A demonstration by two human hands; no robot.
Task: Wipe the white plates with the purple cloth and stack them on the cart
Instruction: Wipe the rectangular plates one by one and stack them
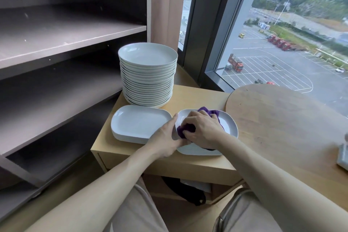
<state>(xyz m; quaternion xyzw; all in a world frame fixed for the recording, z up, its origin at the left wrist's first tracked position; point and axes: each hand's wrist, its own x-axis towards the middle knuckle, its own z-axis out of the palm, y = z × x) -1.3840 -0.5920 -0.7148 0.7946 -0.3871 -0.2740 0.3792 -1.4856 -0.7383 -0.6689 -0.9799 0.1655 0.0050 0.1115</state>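
Right hand fingers curled, clamped on fuzzy purple cloth, pressing it into glossy white rounded-rectangle plate, centre frame. Left hand fingers pinch that plate's left rim. Plate tops a matching stack on pale wooden worktop; tall round-plate stack stands above it in frame.

White plates — purple cloth — pale wood cart, grey shelves.

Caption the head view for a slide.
Right hand wipes a white plate with the purple cloth while the left hand holds its rim.
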